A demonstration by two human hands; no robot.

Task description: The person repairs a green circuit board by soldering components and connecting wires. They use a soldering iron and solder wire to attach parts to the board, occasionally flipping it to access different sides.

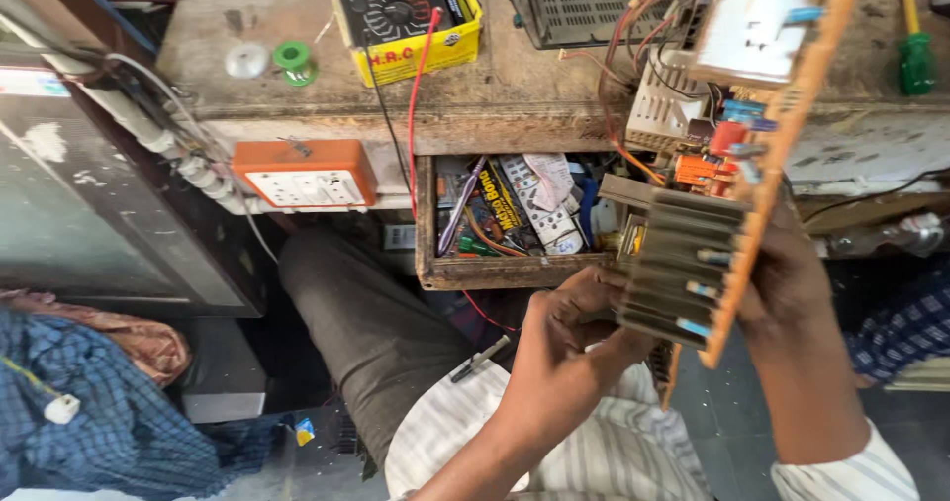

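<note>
An orange circuit board [792,95] stands on edge in front of me, with a ribbed metal heat sink [673,264], small components and several coloured wires fixed to it. My right hand [782,273] grips the board's lower edge from behind. My left hand [564,333] has its fingers closed on the bottom left of the heat sink. A thin dark probe or tool [480,359] lies across my lap just left of that hand.
An open wooden drawer [427,234] holds remote controls, tools and packets. On the bench [534,95] sit a yellow multimeter [406,16], a green solder spool [292,58] and a green-handled screwdriver [915,51]. An orange socket box [305,173] hangs at the bench's edge.
</note>
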